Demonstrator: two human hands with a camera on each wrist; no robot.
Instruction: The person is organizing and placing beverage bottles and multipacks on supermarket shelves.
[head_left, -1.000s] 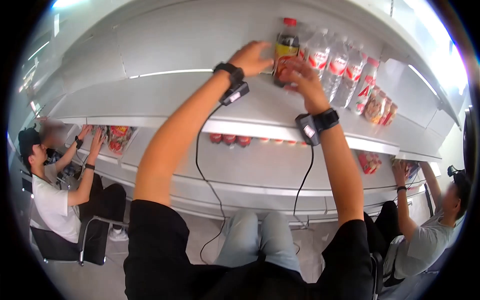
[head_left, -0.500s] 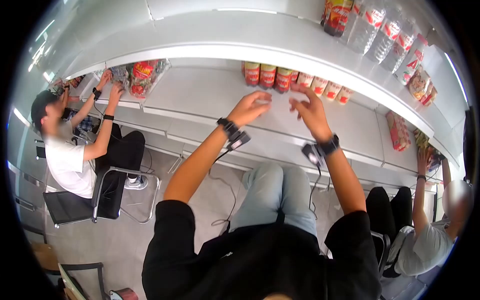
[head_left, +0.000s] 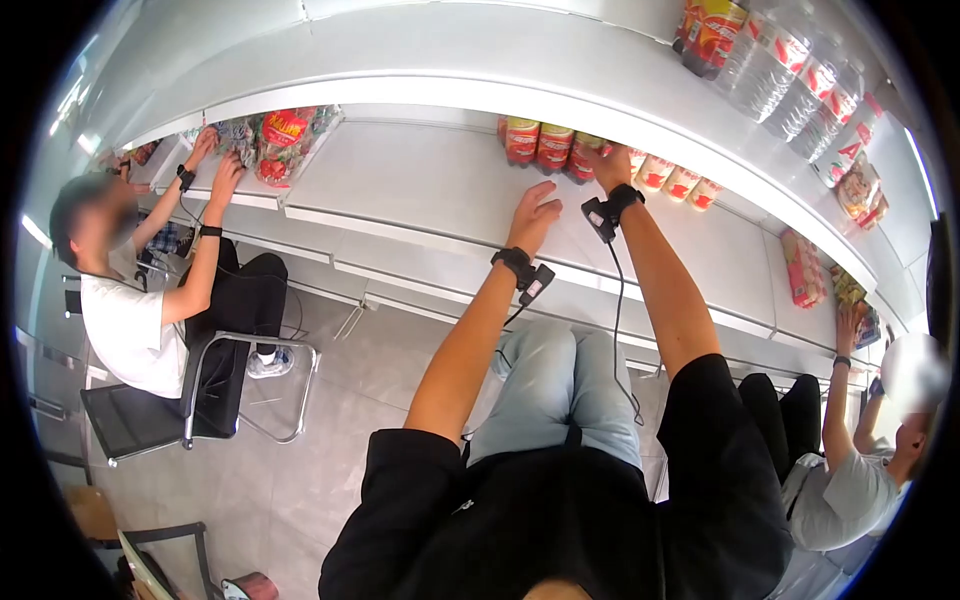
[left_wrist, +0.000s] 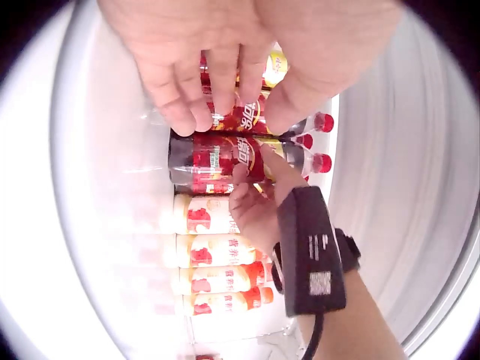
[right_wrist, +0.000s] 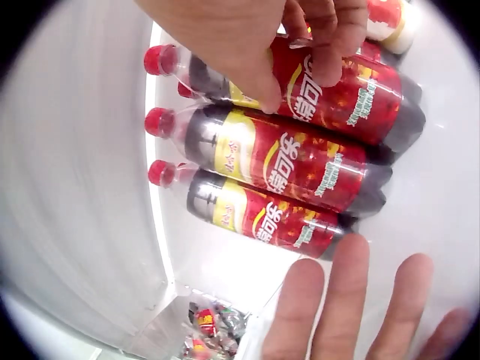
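Several cola bottles with red labels (head_left: 553, 150) stand in a row on the middle shelf. My right hand (head_left: 612, 170) is at the rightmost front one; in the right wrist view its thumb and curled fingers grip that cola bottle (right_wrist: 367, 97) around the label. My left hand (head_left: 537, 218) is just in front of the row, to the left of my right hand. In the right wrist view the fingers of my left hand (right_wrist: 345, 307) are spread beside the bottles, holding nothing. White-and-red bottles (left_wrist: 214, 250) adjoin the cola row.
Clear water bottles (head_left: 770, 65) and a cola bottle (head_left: 712, 38) stand on the upper shelf, whose front edge (head_left: 400, 92) overhangs the middle one. Bagged goods (head_left: 287, 140) lie at the left. Seated people work at shelves on both sides.
Both hands came down from the upper shelf's cola bottle, letting it go. Since then my right hand has reached in to the middle shelf's cola row and my left has moved right.
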